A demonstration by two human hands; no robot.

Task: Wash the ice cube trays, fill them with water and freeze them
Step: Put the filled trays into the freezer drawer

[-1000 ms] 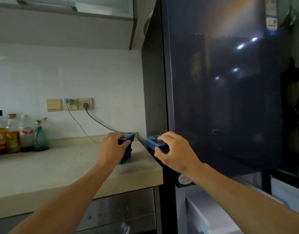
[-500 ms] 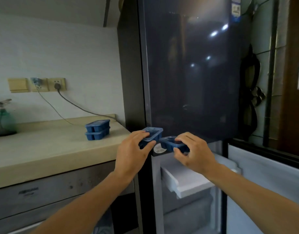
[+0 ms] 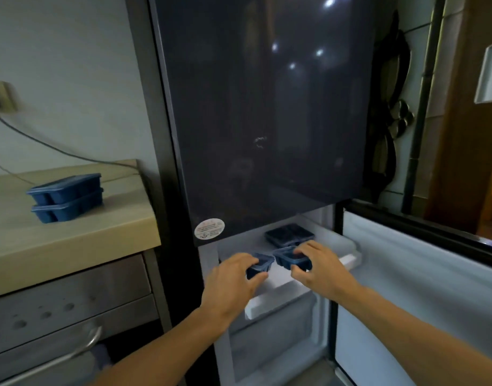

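Gripping the left tray [image 3: 262,264], the left hand [image 3: 230,280] sits beside the right hand [image 3: 320,268], which grips the right tray [image 3: 290,259] at the freezer shelf [image 3: 347,259].

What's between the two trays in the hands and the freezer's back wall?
Head view: a third dark tray lies on the white shelf, behind the left tray and right tray.

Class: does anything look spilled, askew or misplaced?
Nothing stands out. The left hand holds the left tray, the right hand the right tray, over the shelf; a back tray lies there; stacked trays sit on the counter. No spill shows.
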